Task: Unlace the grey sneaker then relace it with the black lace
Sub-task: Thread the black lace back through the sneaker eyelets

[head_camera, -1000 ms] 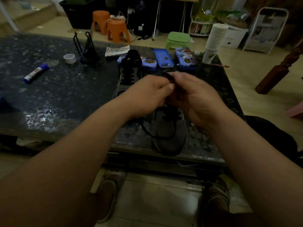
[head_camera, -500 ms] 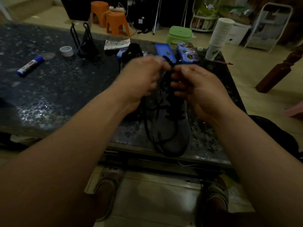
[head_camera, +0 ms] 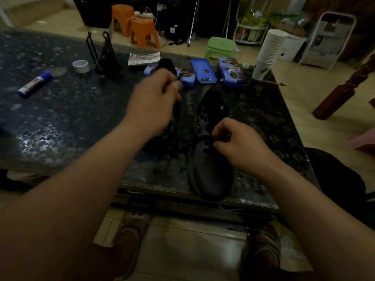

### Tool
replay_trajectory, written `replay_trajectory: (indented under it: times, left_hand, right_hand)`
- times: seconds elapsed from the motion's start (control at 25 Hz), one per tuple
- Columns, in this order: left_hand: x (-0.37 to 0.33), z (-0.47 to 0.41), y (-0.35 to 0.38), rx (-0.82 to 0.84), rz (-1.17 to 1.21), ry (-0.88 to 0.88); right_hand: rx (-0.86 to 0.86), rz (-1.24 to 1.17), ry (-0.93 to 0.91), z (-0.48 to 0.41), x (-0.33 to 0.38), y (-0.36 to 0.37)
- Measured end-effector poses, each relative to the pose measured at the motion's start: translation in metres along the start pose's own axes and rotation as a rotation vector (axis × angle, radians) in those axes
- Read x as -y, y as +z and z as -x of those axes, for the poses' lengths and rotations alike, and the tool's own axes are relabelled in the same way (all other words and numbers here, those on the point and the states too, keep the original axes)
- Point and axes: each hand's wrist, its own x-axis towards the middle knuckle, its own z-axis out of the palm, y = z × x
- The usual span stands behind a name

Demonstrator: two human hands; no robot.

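At centre frame our two hands have come apart: a second ago they met over the low grey fabric sneaker (head_camera: 211, 169), and now our left hand (head_camera: 156, 100) has swung up and leftward, blurred with motion, fingers curled and pinching the thin black lace (head_camera: 176, 126), which trails down from it to the shoe. Our right hand (head_camera: 233, 142) sits lower, at the sneaker's eyelets, thumb and fingertips pressed together on the lace where it crosses the tongue. The sneaker lies toe toward us at the near edge of the dark speckled stone table (head_camera: 60, 118), just right of centre. A second dark shoe (head_camera: 166, 67) lies behind our left hand. We judge this a pull-through: a length of lace being drawn through an eyelet. Whether we are unlacing or relacing, we cannot tell.
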Motion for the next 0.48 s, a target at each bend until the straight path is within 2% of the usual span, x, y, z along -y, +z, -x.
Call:
replay_trajectory:
  times: [0.08,0.2,0.28,0.36,0.48]
  left_hand:
    - [-0.002,0.013,0.022,0.195,-0.007,-0.023]
    - [0.002,0.02,0.028,0.399,0.14,-0.193]
    - [0.001,0.029,0.032,0.5,0.163,-0.236]
    - [-0.001,0.035,0.035,0.531,0.086,-0.201]
    - [-0.002,0.033,0.034,0.483,0.051,-0.127]
  right_hand:
    - [0.006,-0.004,-0.029,0.001,-0.002,0.004]
    - [0.029,0.027,-0.074,0.002,-0.004,0.006]
    - [0.059,0.063,-0.103,0.003,-0.005,0.005]
    - [0.058,0.015,-0.058,0.003,-0.005,0.004]
    - [-0.026,-0.272,0.103,-0.003,-0.002,0.004]
